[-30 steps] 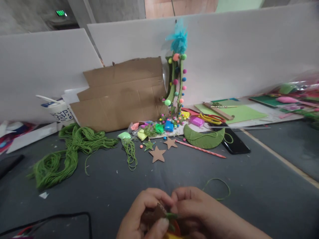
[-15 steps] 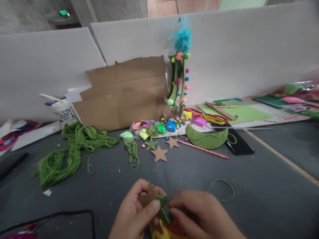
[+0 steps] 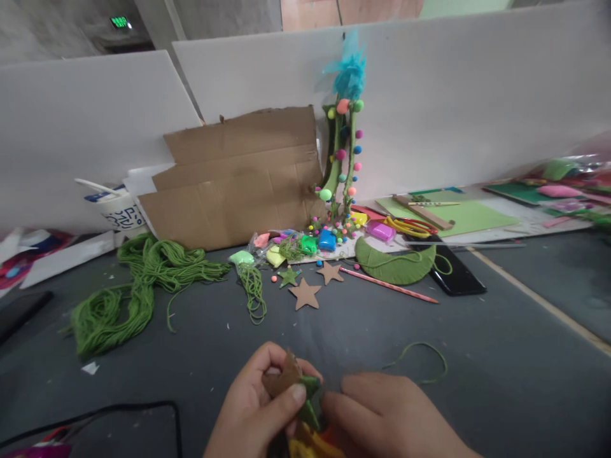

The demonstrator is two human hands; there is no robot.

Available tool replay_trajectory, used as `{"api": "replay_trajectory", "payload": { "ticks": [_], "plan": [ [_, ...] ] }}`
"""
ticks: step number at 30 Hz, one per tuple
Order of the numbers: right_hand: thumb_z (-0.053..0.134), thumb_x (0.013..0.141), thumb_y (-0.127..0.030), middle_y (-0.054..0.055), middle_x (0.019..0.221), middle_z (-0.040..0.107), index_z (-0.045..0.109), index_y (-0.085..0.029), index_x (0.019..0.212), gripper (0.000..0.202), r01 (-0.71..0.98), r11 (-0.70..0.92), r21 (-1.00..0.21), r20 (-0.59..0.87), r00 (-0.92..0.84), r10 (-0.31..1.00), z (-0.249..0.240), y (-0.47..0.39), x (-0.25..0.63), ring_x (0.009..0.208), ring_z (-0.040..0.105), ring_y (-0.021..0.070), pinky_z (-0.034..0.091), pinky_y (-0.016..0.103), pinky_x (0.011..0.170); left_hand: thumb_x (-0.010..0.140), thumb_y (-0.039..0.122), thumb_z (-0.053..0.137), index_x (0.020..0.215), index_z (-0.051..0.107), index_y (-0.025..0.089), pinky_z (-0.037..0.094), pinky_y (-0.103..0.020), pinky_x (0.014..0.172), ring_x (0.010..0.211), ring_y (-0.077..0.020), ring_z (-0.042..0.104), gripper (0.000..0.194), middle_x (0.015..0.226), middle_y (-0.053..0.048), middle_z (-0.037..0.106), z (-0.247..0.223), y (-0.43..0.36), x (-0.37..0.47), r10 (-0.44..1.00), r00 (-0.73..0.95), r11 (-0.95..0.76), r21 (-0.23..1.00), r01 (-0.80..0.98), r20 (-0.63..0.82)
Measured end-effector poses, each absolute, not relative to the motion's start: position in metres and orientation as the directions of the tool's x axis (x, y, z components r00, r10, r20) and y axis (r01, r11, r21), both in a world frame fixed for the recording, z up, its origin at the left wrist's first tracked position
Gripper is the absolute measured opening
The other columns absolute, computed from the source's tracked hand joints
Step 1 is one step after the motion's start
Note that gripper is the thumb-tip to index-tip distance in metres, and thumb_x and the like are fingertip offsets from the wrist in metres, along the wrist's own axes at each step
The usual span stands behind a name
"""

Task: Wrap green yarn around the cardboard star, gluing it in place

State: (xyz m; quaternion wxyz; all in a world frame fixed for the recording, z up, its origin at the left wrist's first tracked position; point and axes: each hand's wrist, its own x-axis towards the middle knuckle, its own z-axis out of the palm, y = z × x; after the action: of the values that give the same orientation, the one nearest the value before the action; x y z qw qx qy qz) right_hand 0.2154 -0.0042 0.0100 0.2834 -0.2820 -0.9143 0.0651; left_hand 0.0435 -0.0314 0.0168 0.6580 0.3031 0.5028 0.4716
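Observation:
My left hand (image 3: pixel 267 401) pinches a brown cardboard star (image 3: pixel 282 380) whose right-hand points are wrapped in green yarn. Just right of the star is my right hand (image 3: pixel 377 407), its fingers curled together; whatever they grip is hidden, and the fingertips are slightly blurred. A loose strand of green yarn (image 3: pixel 443 362) lies on the table beyond the right hand. Farther forward rest two bare cardboard stars (image 3: pixel 304 294) and a small green-wrapped star (image 3: pixel 288 276). Something yellow and orange (image 3: pixel 317 442) shows below the hands, partly covered.
Green yarn skeins (image 3: pixel 114 312) lie at left before folded cardboard (image 3: pixel 233 197). A pompom-covered green figure (image 3: pixel 340 152) stands at the back. A green crescent (image 3: pixel 396 264), striped pencil (image 3: pixel 391 285), phone (image 3: pixel 461 273) and scissors (image 3: pixel 410 226) are to the right. A black cable (image 3: pixel 143 407) runs at lower left.
My right hand has shifted slightly right and down, away from the star. The loose yarn strand's left end shows farther out. My left hand keeps its hold on the star.

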Motion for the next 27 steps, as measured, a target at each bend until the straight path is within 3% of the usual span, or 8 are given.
{"api": "replay_trajectory", "payload": {
  "ticks": [6,9,11,14,18,20,23,27],
  "plan": [
    [0.039,0.085,-0.009,0.001,0.059,0.054,0.058,-0.019,0.072,0.025,0.577,0.736,-0.353,0.400,-0.618,0.676,0.008,0.003,0.222,0.049,0.046,0.0139,0.030,0.025,0.045,0.070,0.031,0.074,0.074,0.061,0.019,0.038,-0.019,0.048,0.053,-0.0092,0.050,0.018,0.074,0.001,0.069,0.018,-0.027,0.040,0.947,-0.105,0.283,0.944,-0.170,-0.303],
    [0.039,0.082,-0.003,0.009,0.085,0.063,0.061,-0.016,0.097,0.029,0.622,0.708,-0.335,0.469,-0.542,0.698,0.015,0.007,0.225,0.077,0.056,0.0204,0.044,0.030,0.064,0.075,0.026,0.068,0.076,0.061,0.020,0.039,-0.020,0.051,0.056,-0.0101,0.050,0.009,0.075,0.002,0.068,0.021,-0.020,0.031,0.950,-0.228,0.216,0.976,-0.018,-0.214],
    [0.044,0.081,-0.007,0.011,0.094,0.063,0.061,-0.016,0.096,0.025,0.571,0.749,-0.336,0.482,-0.579,0.658,0.016,0.006,0.224,0.084,0.055,0.0226,0.045,0.033,0.071,0.076,0.024,0.067,0.079,0.060,0.021,0.038,-0.021,0.052,0.054,-0.0104,0.047,0.009,0.070,0.004,0.065,0.020,-0.014,0.022,0.947,-0.263,0.211,0.974,0.080,-0.184],
    [0.054,0.080,-0.016,0.001,0.075,0.060,0.059,-0.020,0.078,0.007,0.461,0.827,-0.323,0.378,-0.738,0.559,0.005,-0.001,0.217,0.061,0.052,0.0164,0.039,0.027,0.052,0.079,0.026,0.065,0.080,0.056,0.022,0.036,-0.023,0.053,0.053,-0.0122,0.045,0.009,0.055,0.008,0.053,0.013,-0.007,0.009,0.945,-0.298,0.185,0.970,0.159,-0.131],
    [0.056,0.083,-0.018,-0.002,0.068,0.058,0.055,-0.021,0.074,0.010,0.492,0.863,-0.112,0.369,-0.786,0.496,-0.027,-0.016,0.207,0.055,0.051,0.0158,0.029,0.029,0.044,0.081,0.028,0.062,0.081,0.054,0.023,0.037,-0.024,0.056,0.057,-0.0130,0.046,0.009,0.061,0.008,0.052,0.004,-0.005,0.002,0.953,-0.290,0.159,0.963,0.217,-0.092],
    [0.058,0.081,-0.018,-0.002,0.066,0.057,0.054,-0.021,0.072,0.011,0.522,0.848,-0.095,0.371,-0.772,0.517,-0.038,-0.022,0.205,0.053,0.051,0.0161,0.026,0.030,0.042,0.082,0.028,0.061,0.081,0.054,0.023,0.037,-0.025,0.055,0.056,-0.0130,0.046,0.009,0.063,0.007,0.054,0.004,-0.005,0.003,0.954,-0.287,0.161,0.954,0.252,-0.085],
    [0.060,0.077,-0.013,-0.001,0.069,0.059,0.056,-0.020,0.072,0.009,0.533,0.818,-0.214,0.270,-0.773,0.574,-0.037,-0.024,0.206,0.053,0.052,0.0144,0.028,0.027,0.040,0.081,0.028,0.061,0.081,0.055,0.022,0.038,-0.025,0.054,0.055,-0.0125,0.046,0.009,0.073,0.004,0.061,0.008,-0.005,0.006,0.951,-0.298,0.174,0.942,0.287,-0.085],
    [0.059,0.076,-0.007,0.001,0.085,0.062,0.058,-0.020,0.085,0.016,0.496,0.634,-0.594,0.088,-0.743,0.663,-0.002,-0.015,0.215,0.065,0.058,0.0119,0.042,0.019,0.053,0.077,0.025,0.064,0.078,0.056,0.020,0.039,-0.025,0.053,0.053,-0.0125,0.047,0.009,0.069,0.004,0.061,0.015,-0.004,0.009,0.945,-0.315,0.180,0.943,0.280,-0.087]
  ]
}}
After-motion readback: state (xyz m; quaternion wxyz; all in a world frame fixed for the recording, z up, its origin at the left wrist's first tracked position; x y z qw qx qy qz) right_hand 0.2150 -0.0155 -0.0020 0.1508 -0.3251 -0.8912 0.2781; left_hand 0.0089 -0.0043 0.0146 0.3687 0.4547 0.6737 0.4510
